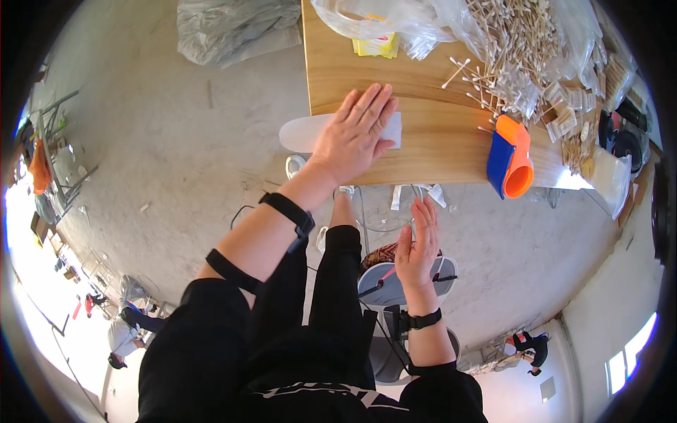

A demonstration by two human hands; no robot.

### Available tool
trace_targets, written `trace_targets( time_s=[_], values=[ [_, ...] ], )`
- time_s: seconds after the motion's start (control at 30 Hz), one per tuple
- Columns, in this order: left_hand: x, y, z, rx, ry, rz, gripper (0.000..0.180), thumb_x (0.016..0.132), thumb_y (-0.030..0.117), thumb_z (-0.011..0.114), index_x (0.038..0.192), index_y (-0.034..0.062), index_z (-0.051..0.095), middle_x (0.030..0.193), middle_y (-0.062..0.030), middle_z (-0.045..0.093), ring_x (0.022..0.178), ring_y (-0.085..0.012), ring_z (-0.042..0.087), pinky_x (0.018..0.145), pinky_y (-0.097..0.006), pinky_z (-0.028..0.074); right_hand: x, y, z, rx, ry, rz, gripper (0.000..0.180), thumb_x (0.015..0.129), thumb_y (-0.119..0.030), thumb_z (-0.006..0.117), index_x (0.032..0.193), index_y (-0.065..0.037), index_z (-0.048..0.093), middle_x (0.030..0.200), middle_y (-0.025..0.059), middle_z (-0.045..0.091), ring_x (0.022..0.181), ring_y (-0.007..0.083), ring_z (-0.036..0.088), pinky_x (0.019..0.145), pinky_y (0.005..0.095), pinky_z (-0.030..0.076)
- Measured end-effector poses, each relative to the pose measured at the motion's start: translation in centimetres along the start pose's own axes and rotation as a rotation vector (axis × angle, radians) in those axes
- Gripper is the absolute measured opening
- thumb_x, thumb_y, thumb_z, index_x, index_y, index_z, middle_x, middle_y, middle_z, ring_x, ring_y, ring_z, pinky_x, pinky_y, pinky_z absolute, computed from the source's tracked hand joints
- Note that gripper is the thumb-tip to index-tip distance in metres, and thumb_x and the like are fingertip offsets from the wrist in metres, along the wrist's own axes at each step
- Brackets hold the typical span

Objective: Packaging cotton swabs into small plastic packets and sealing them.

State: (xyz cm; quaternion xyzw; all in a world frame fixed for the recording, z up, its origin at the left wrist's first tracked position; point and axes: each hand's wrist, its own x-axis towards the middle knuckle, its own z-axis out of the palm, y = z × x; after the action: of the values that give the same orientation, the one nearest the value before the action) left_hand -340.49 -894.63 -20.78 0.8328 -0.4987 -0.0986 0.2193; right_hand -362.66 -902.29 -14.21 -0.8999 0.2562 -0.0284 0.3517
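Note:
My left hand (355, 135) lies flat, fingers stretched out, on a flat white oblong piece (299, 133). One rounded end of this piece juts past the left edge of the wooden table (437, 151); its straight end shows beyond my thumb. I cannot tell whether it is paper or a thin plastic bag. My right hand (417, 248) is raised in front of the table's near edge, fingers extended, holding nothing. Right of the white piece, an orange and blue tape dispenser (513, 158) stands near the table's front edge.
Loose cotton swabs (518, 35) are heaped at the table's far right, near clear packs of swabs (563, 120). A clear plastic bag (430, 25) partly covers a yellow packet (376, 46). A grey chair (443, 273) stands below my right hand. Plastic sheeting (236, 32) lies on the floor.

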Motion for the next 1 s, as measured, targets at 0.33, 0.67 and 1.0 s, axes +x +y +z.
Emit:
trace_targets(
  time_s=[0.33,0.67,1.0],
  values=[
    [-11.3,-2.8,-1.5,0.098,0.012,-0.697,0.065,0.091,0.019,0.058,0.147,0.0007,0.028,0.155,-0.0186,0.022,0.145,-0.0344,0.018,0.117,-0.050,0.015,0.2,1.4,-2.4,0.010,0.058,0.035,0.033,0.090,-0.003,0.053,0.122,0.002,0.054,0.130,0.0182,0.055,0.126,0.0402,0.048,0.106,0.0496,0.037],
    [-6.4,2.9,-7.3,-0.082,0.174,-0.471,0.032,0.091,0.011,0.056,0.123,0.0091,0.056,0.089,-0.0085,0.065,0.083,-0.0269,0.060,0.090,-0.042,0.039,7.8,6.0,-8.4,-0.614,0.363,0.399,0.055,0.080,-0.031,0.072,0.122,-0.004,0.050,0.118,0.0173,0.056,0.112,0.0359,0.052,0.095,0.0480,0.040],
    [-9.8,3.7,-15.8,-0.052,0.109,-0.447,0.023,0.092,0.012,0.054,0.113,0.0085,0.062,0.085,-0.0118,0.066,0.079,-0.0285,0.062,0.085,-0.041,0.041,7.5,7.3,-10.2,-0.449,0.357,0.480,0.025,0.080,-0.030,0.071,0.086,-0.007,0.061,0.094,0.0102,0.063,0.098,0.0302,0.057,0.082,0.0461,0.043]
  ],
)
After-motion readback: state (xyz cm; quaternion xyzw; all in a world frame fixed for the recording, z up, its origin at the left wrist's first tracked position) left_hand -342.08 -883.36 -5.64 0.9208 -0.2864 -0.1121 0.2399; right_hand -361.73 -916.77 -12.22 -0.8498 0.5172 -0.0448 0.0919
